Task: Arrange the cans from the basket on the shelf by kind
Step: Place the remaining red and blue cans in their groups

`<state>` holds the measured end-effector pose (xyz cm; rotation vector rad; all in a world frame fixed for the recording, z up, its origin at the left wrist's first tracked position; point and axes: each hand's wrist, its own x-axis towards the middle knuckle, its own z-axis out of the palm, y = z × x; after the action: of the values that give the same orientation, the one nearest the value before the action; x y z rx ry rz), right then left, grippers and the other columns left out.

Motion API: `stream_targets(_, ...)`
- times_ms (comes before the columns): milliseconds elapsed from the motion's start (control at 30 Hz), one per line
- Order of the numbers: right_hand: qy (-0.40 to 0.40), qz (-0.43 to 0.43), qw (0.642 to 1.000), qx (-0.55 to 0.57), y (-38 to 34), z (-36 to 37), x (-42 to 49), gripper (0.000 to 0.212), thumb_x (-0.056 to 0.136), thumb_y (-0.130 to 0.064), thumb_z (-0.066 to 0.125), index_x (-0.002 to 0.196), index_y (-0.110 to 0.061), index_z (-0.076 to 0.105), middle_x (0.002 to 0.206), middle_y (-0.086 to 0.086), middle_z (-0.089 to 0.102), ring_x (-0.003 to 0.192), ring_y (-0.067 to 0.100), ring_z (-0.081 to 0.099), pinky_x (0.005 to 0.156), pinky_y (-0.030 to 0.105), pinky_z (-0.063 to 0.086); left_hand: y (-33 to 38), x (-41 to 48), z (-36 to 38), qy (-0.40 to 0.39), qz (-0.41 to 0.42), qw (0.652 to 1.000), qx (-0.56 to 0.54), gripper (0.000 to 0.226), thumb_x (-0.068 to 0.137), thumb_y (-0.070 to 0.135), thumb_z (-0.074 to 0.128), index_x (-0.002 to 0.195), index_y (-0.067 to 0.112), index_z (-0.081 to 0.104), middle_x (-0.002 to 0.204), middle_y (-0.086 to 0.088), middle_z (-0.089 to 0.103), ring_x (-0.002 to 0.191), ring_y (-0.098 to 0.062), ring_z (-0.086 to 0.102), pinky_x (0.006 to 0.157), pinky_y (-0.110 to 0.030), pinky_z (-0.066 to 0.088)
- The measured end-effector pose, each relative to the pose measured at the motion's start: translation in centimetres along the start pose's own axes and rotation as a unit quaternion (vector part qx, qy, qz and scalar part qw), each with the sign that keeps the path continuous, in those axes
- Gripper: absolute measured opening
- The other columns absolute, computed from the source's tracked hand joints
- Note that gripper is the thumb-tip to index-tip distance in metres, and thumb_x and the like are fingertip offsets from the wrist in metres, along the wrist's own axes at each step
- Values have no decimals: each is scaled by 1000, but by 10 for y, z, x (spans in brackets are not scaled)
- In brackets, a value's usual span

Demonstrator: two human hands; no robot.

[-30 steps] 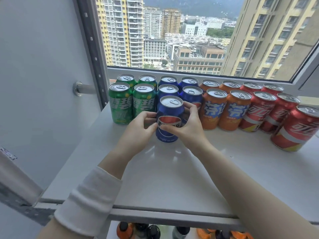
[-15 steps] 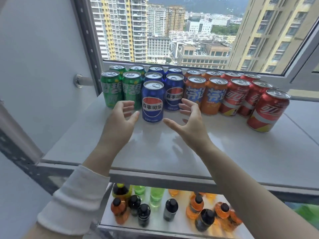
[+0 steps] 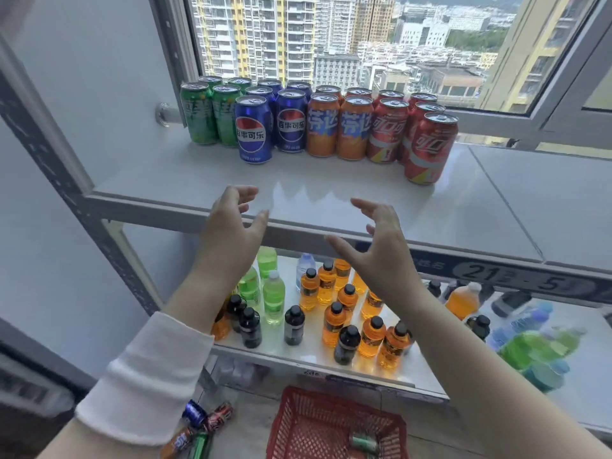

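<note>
Cans stand in rows on the top shelf [image 3: 331, 207] by kind: green cans [image 3: 198, 114] at the left, then blue cans [image 3: 291, 122], orange cans [image 3: 323, 125] and red cans [image 3: 387, 132]. One blue can [image 3: 253, 130] stands in front of its row, and a red can [image 3: 430, 149] stands forward at the right end. My left hand [image 3: 231, 233] and my right hand [image 3: 377, 253] hover empty at the shelf's front edge, fingers loosely spread, well short of the cans. A red basket [image 3: 298, 425] on the floor below holds a green can [image 3: 364, 442].
The lower shelf [image 3: 304, 352] carries several orange, green and dark bottles. Loose cans [image 3: 198, 422] lie on the floor left of the basket. A window is behind the cans, and a grey wall and shelf upright stand at the left.
Both hands let go of the front blue can and drew back toward me to the shelf's front edge. The view tipped down, so the lower shelf and the basket now show.
</note>
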<state>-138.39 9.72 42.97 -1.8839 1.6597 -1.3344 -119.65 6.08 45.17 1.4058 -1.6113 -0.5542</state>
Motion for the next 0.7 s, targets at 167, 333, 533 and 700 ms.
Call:
stream_targets(167,28,8,1000,-5,-3,-20,-41,60,79,-27,71,130,-8,44,119,-7,40,115,2,38,99,14,32,19,-41,8,-29,38,999,15,34,91,18,56,123,12,49,127,-2,54,115,-13,51,95,-30,43)
stream_targets(333,54,29,998,-14,-11,-32,-90,58,81,-27,70,129,-7,44,122,-1,45,115,7,43,94,4,30,28,-82,11,-60,75,995,14,35,91,18,56,124,9,49,124,-4,55,113,-15,52,88,-16,36)
stream_targets(533,68,70,995,-34,-4,-29,-161,52,83,-27,68,126,-6,47,123,3,49,114,9,44,99,25,38,5,-142,17,-129,61,990,-2,32,92,19,55,122,10,48,122,-4,55,111,-16,53,92,-21,40)
stream_targets(700,63,119,990,-43,7,-44,-215,48,83,-27,68,124,-11,48,120,-2,49,115,10,48,96,18,39,4,-188,30,-184,37,982,-5,34,93,20,54,125,12,46,127,-2,52,115,-15,50,92,-22,39)
